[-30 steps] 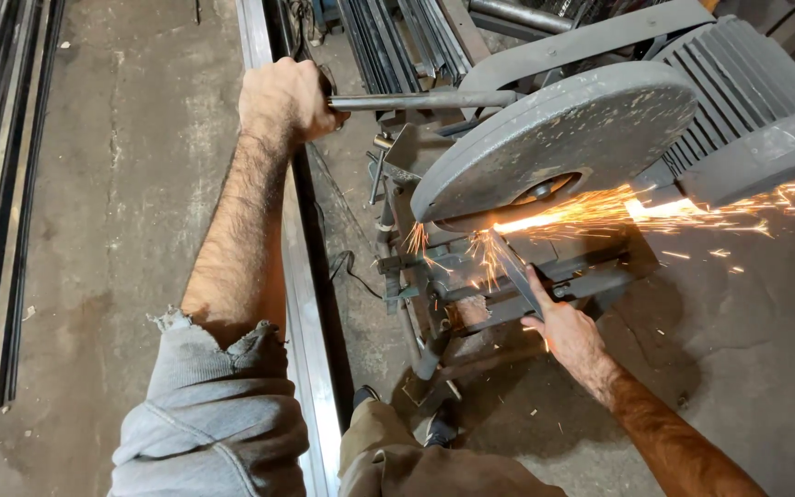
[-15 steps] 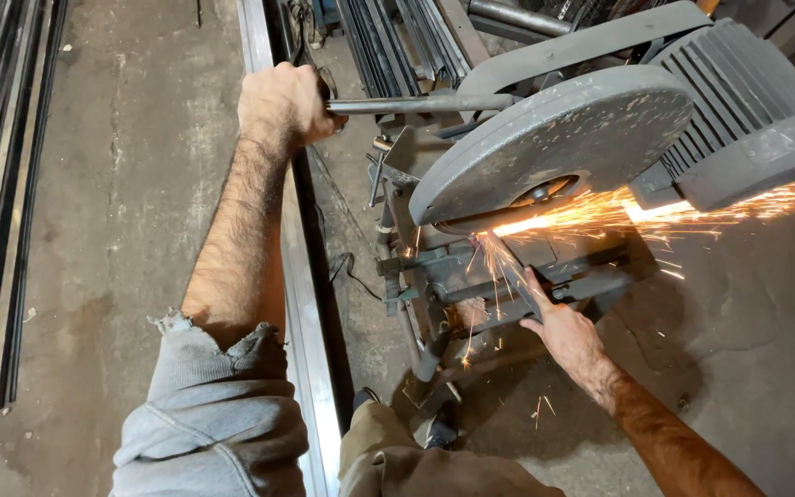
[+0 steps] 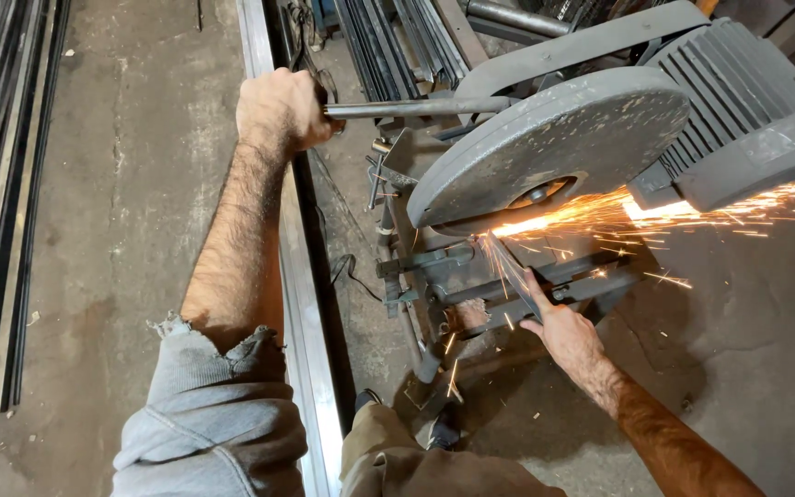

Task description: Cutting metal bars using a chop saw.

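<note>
- Two hands work a grey metal chop saw [image 3: 563, 147] standing on the concrete floor [image 3: 121, 184].
- Left hand [image 3: 280, 110] clenches its long steel handle bar [image 3: 416, 108].
- Right hand [image 3: 565, 329] grasps a thin flat metal strip [image 3: 512, 271] beneath the sparking blade.

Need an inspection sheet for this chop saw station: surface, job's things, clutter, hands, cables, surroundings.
Surface: bare concrete floor, stained and dusty.
Job's things: chop saw lowered, sparks spraying right; thin metal strip under the blade guard.
Clutter: small scraps on the floor by the saw base.
Hands: left hand grips the saw handle; right hand holds the strip close to the sparks, bare.
Cables: dark cord lying on the floor left of the saw.
Surroundings: long steel bar alongside the left arm; metal stock stacked at far left, more bars at top.
</note>
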